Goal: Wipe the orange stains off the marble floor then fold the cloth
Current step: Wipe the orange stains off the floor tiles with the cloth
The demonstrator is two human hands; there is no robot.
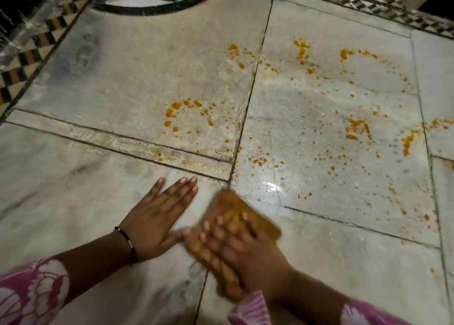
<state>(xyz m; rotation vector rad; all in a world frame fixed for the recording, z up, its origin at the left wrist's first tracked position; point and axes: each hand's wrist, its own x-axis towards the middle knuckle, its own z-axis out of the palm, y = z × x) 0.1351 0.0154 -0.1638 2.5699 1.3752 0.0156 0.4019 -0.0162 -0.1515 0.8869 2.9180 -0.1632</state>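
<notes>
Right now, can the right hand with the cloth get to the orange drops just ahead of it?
Probably yes. The right hand presses the cloth flat on the marble floor, and only bare, wet-looking stone lies between it and the nearest orange drops. The left hand rests off to the side.

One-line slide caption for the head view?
Right hand presses cloth on stained marble floor; left hand flat beside it.
</notes>
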